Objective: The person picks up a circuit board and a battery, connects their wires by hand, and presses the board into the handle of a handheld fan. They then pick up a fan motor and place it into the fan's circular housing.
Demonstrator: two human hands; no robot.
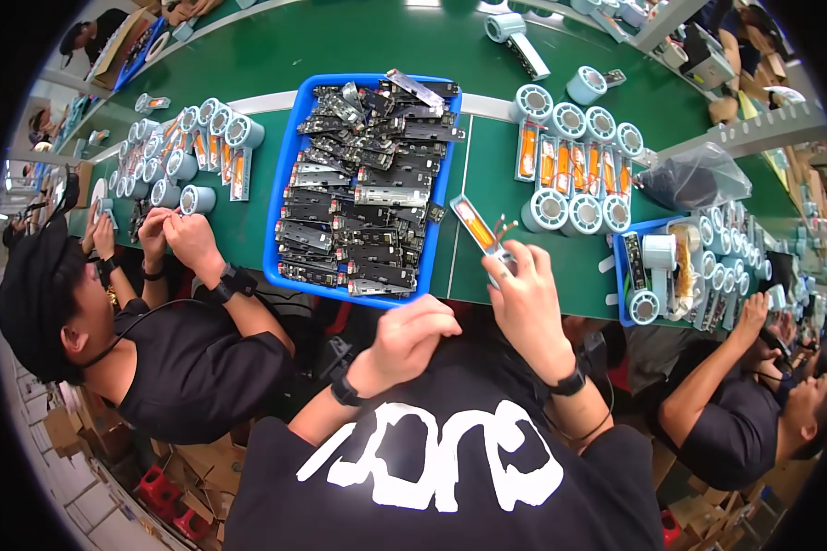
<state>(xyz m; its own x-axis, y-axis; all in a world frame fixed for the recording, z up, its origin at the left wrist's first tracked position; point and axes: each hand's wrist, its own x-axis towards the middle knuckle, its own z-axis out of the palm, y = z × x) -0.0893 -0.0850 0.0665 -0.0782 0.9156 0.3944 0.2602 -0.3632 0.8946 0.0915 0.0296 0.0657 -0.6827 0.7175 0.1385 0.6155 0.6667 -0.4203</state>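
My right hand is closed around the near end of a pale blue handheld-fan handle. The handle's open side faces up and shows an orange battery; thin wires stick up beside my fingers. Whatever lies under my palm is hidden. My left hand hovers at the table's near edge with its fingers curled together, and the inside of that grip cannot be seen. Just beyond it stands a blue tray heaped with black circuit-board strips.
Pale blue fans with orange batteries stand in rows on the right, more on the left. A blue bin of fan parts sits at right beside a clear plastic bag. Co-workers sit close on both sides.
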